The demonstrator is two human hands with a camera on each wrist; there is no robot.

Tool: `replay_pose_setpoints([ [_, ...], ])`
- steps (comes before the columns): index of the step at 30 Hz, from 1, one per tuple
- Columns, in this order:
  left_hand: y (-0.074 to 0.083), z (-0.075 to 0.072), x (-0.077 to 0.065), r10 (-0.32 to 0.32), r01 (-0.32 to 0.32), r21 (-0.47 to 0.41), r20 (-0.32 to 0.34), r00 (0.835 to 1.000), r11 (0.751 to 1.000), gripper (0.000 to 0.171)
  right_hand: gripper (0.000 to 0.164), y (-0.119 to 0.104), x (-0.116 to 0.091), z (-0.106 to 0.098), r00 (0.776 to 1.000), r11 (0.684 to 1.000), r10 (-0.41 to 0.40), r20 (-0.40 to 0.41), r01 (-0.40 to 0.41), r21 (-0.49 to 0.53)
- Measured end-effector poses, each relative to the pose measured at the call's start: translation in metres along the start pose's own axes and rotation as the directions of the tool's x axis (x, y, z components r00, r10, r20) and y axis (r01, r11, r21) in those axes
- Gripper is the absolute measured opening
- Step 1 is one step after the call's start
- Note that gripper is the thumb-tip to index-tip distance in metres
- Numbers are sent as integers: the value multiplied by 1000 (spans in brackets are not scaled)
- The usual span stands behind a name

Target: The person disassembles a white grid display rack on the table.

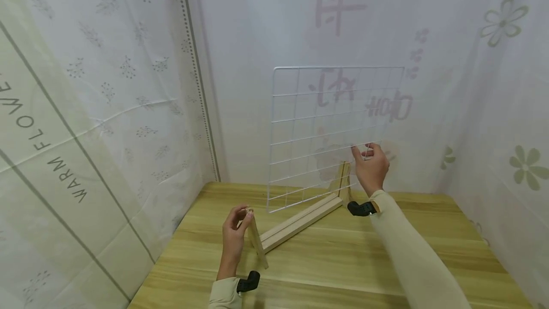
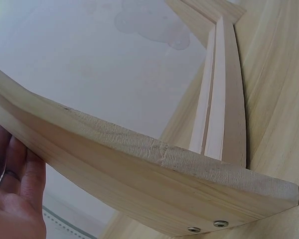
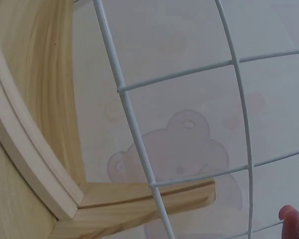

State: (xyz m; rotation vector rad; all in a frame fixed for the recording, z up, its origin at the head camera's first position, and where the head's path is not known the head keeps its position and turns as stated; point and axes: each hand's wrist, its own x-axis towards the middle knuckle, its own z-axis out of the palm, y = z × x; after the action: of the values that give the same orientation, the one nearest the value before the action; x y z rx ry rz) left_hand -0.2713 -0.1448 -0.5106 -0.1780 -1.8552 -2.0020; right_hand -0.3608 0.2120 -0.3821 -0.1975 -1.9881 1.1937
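Note:
A wooden stand, its grooved base bar [image 1: 302, 223] joining two upright end pieces, sits on the table. My left hand [image 1: 233, 235] grips the top of the near upright [image 1: 257, 240]; in the left wrist view its fingers [image 2: 32, 179] go behind that upright, which has two metal screws [image 2: 221, 224] low on its side. With my right hand [image 1: 372, 168] I pinch a white wire grid panel [image 1: 313, 116] at its right side. The panel stands tilted above the base bar, its lower edge overlapping the far upright [image 1: 344, 180] in the head view. The right wrist view shows the panel's edge wire [image 3: 135, 130] crossing the far upright [image 3: 149, 199].
The wood-grain table [image 1: 334, 261] extends around the stand. Behind it hangs a pale printed curtain [image 1: 249, 85], with patterned cloth [image 1: 116, 108] on the left and flower-printed cloth [image 1: 514, 108] on the right. Both wrists wear black camera mounts.

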Motion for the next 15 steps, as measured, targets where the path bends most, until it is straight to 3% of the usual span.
replay_pose_setpoints([
  [5, 0, 0, 0, 14, -14, 6, 1, 1000, 1000, 24, 46, 10, -5, -8, 1000, 999, -15, 5, 15, -39],
  [15, 1, 0, 0, -19, 19, 5, -4, 1000, 1000, 24, 47, 33, -15, -26, 998, 993, -66, 11, 67, -94],
])
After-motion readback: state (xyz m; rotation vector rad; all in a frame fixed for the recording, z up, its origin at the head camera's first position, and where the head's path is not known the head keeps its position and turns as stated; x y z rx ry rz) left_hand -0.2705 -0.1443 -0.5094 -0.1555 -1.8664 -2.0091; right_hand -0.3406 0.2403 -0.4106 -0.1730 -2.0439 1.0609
